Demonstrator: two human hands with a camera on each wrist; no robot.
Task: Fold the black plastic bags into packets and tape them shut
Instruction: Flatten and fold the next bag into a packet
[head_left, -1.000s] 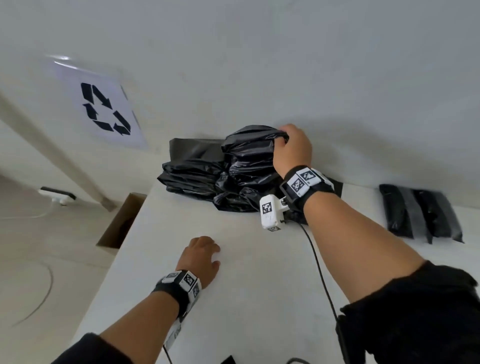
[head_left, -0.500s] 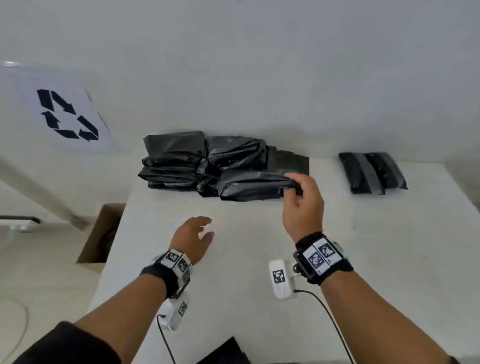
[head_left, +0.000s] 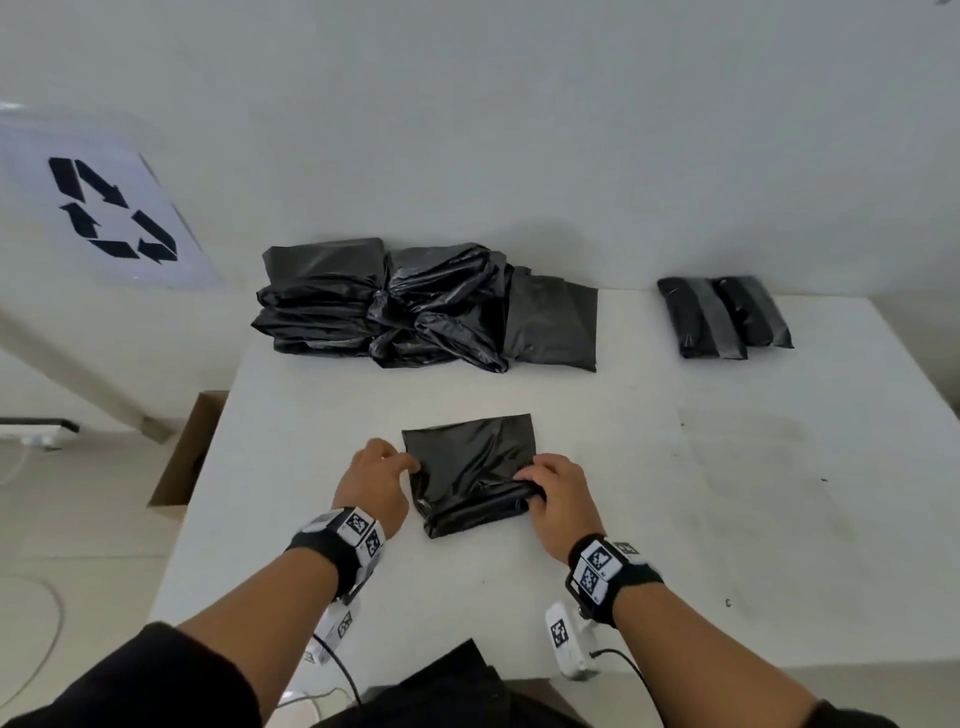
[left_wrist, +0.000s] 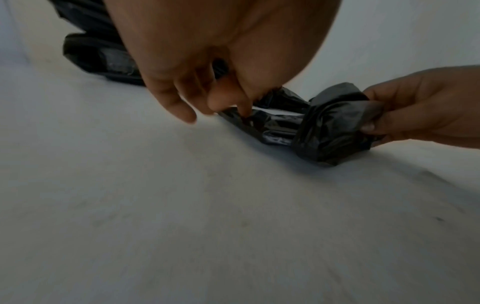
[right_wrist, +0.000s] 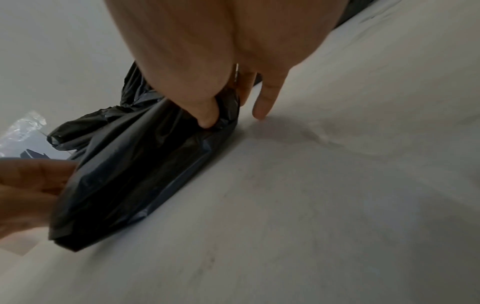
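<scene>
Half a second ago the right hand (head_left: 558, 499) was lifting one black bag (head_left: 470, 473) off the heap at the back of the table; now that bag lies flat on the white table (head_left: 675, 519) right in front of the person, well apart from the heap, and both hands have come down to it. Its near edge is turned over into a thick roll, and the right hand grips the right end of that roll — in the right wrist view the thumb (right_wrist: 205, 115) digs into the crumpled plastic while the little finger points down at the tabletop beside it. The left hand (head_left: 374, 483), which was hovering spread above the bare table, now sits at the bag's left edge, its fingertips (left_wrist: 241, 107) pinching the thin plastic there, as the left wrist view shows. The far part of the bag remains unrolled and smooth, lying flat toward the back. The pile of loose black bags (head_left: 415, 306) sits against the wall at the back, a little left of centre — it looks lower than before, with the top bag gone. Two finished packets (head_left: 722, 317), each bound with a grey band of tape, lie side by side at the back right, where they lay earlier. A cardboard box (head_left: 187, 462) stands on the floor to the left of the table, and a recycling sign (head_left: 111, 213) hangs on the left wall.
</scene>
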